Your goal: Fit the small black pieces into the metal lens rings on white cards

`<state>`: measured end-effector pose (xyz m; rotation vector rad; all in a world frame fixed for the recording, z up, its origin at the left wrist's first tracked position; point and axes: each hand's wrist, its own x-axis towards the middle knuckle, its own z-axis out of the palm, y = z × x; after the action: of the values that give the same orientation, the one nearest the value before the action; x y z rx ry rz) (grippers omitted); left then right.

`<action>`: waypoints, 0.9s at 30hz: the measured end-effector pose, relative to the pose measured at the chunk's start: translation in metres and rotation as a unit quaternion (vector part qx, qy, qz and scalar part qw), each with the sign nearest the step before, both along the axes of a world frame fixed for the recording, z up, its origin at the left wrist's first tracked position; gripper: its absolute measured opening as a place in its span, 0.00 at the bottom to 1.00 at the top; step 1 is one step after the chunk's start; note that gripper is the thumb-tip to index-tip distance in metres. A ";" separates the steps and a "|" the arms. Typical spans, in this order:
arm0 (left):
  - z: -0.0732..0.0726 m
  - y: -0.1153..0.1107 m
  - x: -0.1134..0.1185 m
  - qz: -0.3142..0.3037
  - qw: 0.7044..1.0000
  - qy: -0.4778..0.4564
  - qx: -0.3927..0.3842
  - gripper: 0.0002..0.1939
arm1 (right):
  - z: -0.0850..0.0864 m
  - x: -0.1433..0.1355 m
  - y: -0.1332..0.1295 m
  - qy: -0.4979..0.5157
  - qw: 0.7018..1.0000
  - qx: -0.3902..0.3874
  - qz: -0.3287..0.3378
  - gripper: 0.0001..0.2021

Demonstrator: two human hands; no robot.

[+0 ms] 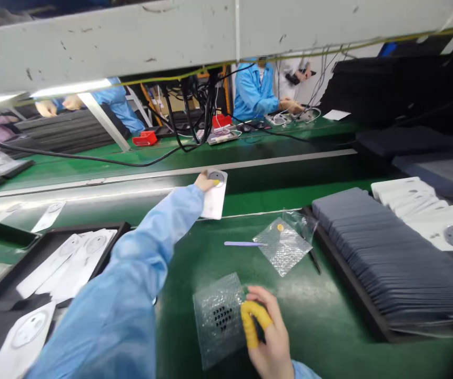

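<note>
My left hand (205, 182) reaches forward over the bench, closed on a flat white panel (215, 204) with a grey round disc at its upper end. A yellow cover shows on its thumb. Lower down, my right hand (268, 331) wears yellow finger covers, its thumb and a finger bent together in a pinch. What that pinch holds, if anything, I cannot make out. Beside it lies a clear plastic sheet (204, 316) bearing rows of small black pieces. A lilac tweezers-like tool (242, 243) touches a second clear sheet (285, 258) with one round yellow sticker.
On the left, a black tray (119, 231) holds white panels with discs. A black tray (368, 321) of tightly stacked dark grey sheets (392, 252) stands right, with fanned white panels (423, 205) behind. Black cables (194, 134) hang ahead; co-workers in blue sleeves sit across.
</note>
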<state>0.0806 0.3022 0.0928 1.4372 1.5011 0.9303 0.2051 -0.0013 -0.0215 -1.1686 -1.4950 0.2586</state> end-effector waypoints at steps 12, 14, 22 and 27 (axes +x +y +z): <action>-0.035 -0.303 -0.035 -0.019 0.946 -0.284 -0.155 0.13 | 0.028 -0.009 -0.006 -0.113 0.990 0.070 0.035 0.18; -0.035 -0.312 -0.035 -0.012 0.942 -0.308 -0.137 0.11 | 0.023 -0.012 -0.016 -0.111 0.990 0.060 0.062 0.19; -0.034 -0.330 -0.044 0.013 0.957 -0.286 -0.040 0.10 | 0.034 -0.015 -0.037 -0.131 0.984 -0.003 0.118 0.20; -0.037 -0.338 -0.048 0.017 0.954 -0.298 -0.038 0.13 | 0.047 -0.022 -0.040 -0.239 0.963 0.029 0.121 0.17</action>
<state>0.0325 -0.0354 0.0560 0.9529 1.0928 1.1823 0.1833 -0.0418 0.0253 -1.0435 -2.0626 0.0964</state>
